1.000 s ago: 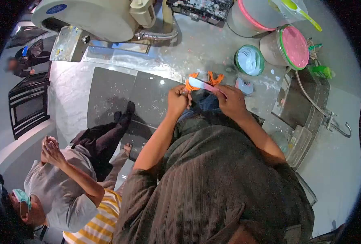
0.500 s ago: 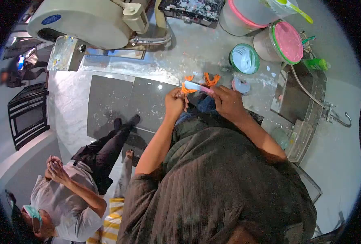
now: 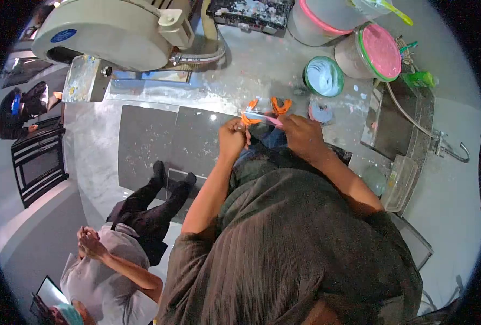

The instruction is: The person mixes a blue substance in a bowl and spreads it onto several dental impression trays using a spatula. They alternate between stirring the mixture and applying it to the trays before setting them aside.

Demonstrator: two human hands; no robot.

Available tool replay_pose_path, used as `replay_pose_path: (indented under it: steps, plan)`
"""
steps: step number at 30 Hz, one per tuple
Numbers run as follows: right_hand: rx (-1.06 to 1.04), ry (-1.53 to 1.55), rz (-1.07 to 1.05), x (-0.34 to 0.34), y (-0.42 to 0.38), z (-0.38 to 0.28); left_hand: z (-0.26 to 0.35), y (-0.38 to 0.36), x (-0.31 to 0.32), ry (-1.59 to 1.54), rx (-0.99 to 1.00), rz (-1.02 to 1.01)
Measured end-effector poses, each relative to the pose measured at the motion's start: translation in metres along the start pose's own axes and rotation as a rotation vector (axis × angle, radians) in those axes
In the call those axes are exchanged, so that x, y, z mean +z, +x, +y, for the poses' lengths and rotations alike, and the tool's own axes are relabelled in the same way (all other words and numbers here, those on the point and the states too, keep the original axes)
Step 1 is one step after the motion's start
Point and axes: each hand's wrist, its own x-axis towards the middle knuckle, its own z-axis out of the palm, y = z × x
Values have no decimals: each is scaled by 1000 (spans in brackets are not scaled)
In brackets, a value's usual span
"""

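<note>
My left hand (image 3: 233, 142) is closed on an orange U-shaped dental impression (image 3: 249, 115), held over the front edge of the worktop. In my right hand (image 3: 305, 136) is a spatula (image 3: 270, 119) with a pink handle. Its pale blade, smeared by motion, reaches left across the impression. Just behind my hands lies a second orange dental impression (image 3: 281, 105). Beside my right hand sits a pale blue lump with some pink (image 3: 320, 112). Farther back stands a green bowl (image 3: 326, 77) coated inside with pale blue paste.
A large beige machine (image 3: 105, 35) and a hose fill the back left. Toward the back right stand a pink-lidded bucket (image 3: 381, 51) and a larger tub (image 3: 316, 24). A sink with a tap (image 3: 452, 149) is at right. Another person (image 3: 110, 254) stands at lower left.
The spatula blade has turned from broad side to a narrow blur over the impression. My hands stay nearly in place. The person at lower left has shifted right; the far-left person has moved too.
</note>
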Motion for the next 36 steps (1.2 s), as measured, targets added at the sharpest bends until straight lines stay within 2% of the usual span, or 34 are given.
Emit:
replay_pose_path:
  steps: [8,11,15,17,18,20,21,22,24,25,27,30,31,34,36]
  plan:
    - [-66,-44,54,-1,-2,-2,4,0,-2,5,-28,-5]
    - [-31,55,90,0,-2,-1,0,9,-4,4,-4,-6]
    - [36,72,-27,-6,-3,-3,-3,3,-5,-26,-37,10]
    - [158,208,38,-7,0,-2,-4,-1,-6,-26,-33,1]
    - [155,205,42,-10,4,1,-2,1,-5,-24,-19,-15]
    - [365,487,12,-21,5,3,-1,-5,-6,-22,-42,16]
    - [454,577,97,-10,-2,15,0,-3,-7,-21,-35,6]
    - [448,577,106,-14,1,24,1,0,-8,-18,-28,-10]
    - [716,681,92,-28,-5,31,-6,-4,-7,-13,-30,7]
    - [709,683,93,-36,-2,35,-4,-5,-8,-15,-37,15]
    - [574,413,188,-51,-2,41,-1,2,-9,-38,-19,19]
    - [612,518,226,-54,-9,63,-1,3,-7,18,-20,18]
    - [613,435,239,-54,-12,71,-1,1,-8,0,-38,43]
    - [737,436,273,-66,-10,66,3,0,-7,0,-6,29]
    - [739,413,251,-64,-19,75,2,-5,-11,28,-17,41]
